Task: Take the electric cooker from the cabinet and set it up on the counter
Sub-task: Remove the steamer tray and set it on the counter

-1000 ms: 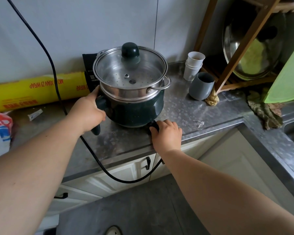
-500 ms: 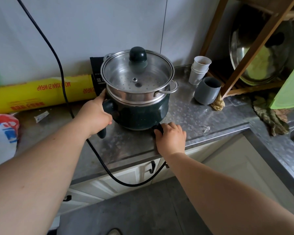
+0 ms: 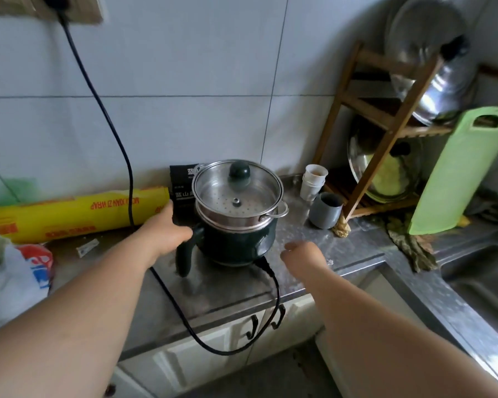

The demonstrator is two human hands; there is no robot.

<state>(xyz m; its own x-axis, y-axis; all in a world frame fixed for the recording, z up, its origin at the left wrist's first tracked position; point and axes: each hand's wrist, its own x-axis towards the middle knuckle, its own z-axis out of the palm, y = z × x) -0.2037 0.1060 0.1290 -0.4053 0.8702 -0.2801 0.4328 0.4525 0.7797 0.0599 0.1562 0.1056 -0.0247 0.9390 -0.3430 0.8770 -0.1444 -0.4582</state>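
**Nearly set: settle the cooker and mind the cord**

Already the electric cooker (image 3: 236, 225) stands on the desk (image 3: 342, 248), near the wall, with its steamer tier and glass lid (image 3: 236, 185) stacked on top. From the head view, the left hand (image 3: 167, 228) is at the cooker's dark handle (image 3: 186, 254), fingers (image 3: 181, 234) curled against its top; whether they fully grip it is unclear. The right hand (image 3: 302, 254) hovers just beside the base with its fingers loosely curled around nothing. The power cord (image 3: 110, 122) runs from the wall socket (image 3: 55, 4), loops off the desk edge and plugs in at the base. I'd judge the good finish is to steady the cooker by the handle, nudge it squarely inward, and keep the dangling loop from snagging the cabinet pulls (image 3: 266, 320).
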